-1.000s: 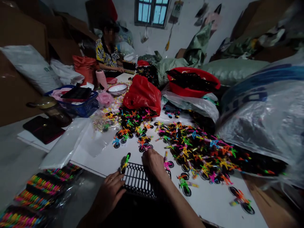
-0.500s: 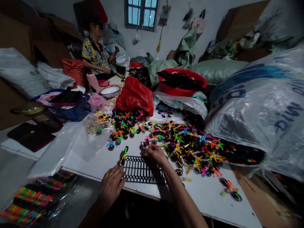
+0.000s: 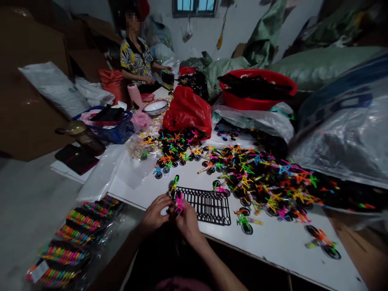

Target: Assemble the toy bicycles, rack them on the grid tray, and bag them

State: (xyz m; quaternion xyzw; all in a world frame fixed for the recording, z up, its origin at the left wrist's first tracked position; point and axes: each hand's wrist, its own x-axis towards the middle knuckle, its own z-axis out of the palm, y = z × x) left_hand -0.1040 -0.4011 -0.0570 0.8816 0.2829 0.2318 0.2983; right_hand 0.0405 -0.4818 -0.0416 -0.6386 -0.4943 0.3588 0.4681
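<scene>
A black plastic rack (image 3: 209,206) with rows of slots lies near the table's front edge. At its left end a toy bicycle with yellow and green parts (image 3: 174,185) stands upright in it. My right hand (image 3: 188,222) pinches a pink toy bicycle (image 3: 179,203) against that same end. Fingers of my left hand (image 3: 155,215) close on the rack's left edge, close beside the pink bicycle; their tips are partly hidden. Just behind the rack lies a pink and green toy bicycle (image 3: 220,189), and right of it a green and orange one (image 3: 245,221).
A heap of colourful toy bicycles (image 3: 257,173) spreads behind and to the right. Farther back are a red plastic bag (image 3: 189,111), a red basin (image 3: 251,101) and a blue basket (image 3: 117,131). Packed bundles (image 3: 65,258) lie low at left. A co-worker (image 3: 138,60) sits at the far end.
My right hand has come left and nearer from behind the rack, bringing the pink bicycle to the rack's left end beside my left hand. The whole view has shifted.
</scene>
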